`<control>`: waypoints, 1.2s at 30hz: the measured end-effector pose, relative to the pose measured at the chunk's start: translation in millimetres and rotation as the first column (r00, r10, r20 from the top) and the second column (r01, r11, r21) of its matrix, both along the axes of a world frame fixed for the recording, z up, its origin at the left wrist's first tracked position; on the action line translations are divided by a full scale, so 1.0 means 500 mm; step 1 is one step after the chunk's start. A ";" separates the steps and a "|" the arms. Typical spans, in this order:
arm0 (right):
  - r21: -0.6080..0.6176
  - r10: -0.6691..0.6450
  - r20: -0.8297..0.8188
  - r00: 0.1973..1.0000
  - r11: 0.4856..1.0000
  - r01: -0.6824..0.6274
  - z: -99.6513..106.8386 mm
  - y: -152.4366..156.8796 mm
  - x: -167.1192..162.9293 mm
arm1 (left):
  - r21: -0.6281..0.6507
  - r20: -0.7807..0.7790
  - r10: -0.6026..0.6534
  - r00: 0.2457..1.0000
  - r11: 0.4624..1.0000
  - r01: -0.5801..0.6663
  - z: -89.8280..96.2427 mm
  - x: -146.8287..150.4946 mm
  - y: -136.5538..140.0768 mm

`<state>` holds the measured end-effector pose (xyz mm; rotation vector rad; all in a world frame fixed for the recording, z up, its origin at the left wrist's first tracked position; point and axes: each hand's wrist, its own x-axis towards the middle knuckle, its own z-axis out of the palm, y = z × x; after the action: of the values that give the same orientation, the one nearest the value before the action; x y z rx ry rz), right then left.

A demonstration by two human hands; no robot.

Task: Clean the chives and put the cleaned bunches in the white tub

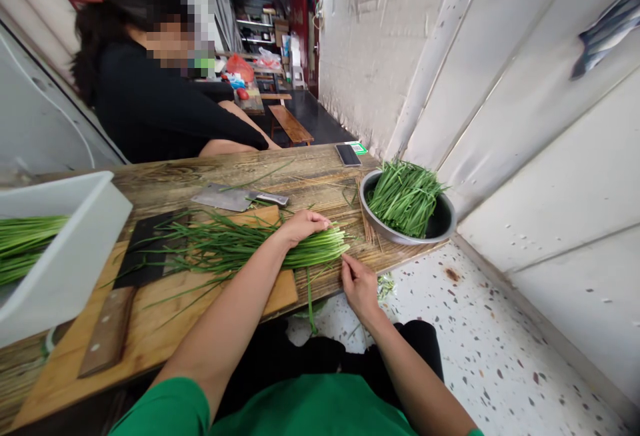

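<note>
A loose bundle of garlic chives (215,243) lies across the wooden cutting board (165,316), its pale cut ends sticking out past the board's right edge. My left hand (303,226) lies over the bundle near those ends, thumb and fingers closed on the stalks. At the tips, my right hand (361,287) is pinched with its fingertips at the end of a pale stalk. On the board's left part rests a cleaver (107,329) with a wooden handle, its dark blade partly under the leaves. A second cleaver (225,197) lies behind the board.
A grey metal bowl (367,213) heaped with chives stands at the table's right end. To the left is a white plastic bin (85,243) holding more chives. A phone (349,155) lies at the back. Across the table sits a person in black (150,103).
</note>
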<state>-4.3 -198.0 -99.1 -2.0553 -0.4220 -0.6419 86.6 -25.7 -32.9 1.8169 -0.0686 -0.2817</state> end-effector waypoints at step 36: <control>-0.008 -0.008 -0.025 1.000 1.000 0.007 0.000 0.000 -0.001 | -0.027 -0.025 0.013 1.000 1.000 -0.013 0.003 -0.001 -0.005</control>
<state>-4.8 -198.1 -98.9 -2.0717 -0.4032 -0.6188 85.9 -28.2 -31.3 1.7863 -0.0426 -0.2930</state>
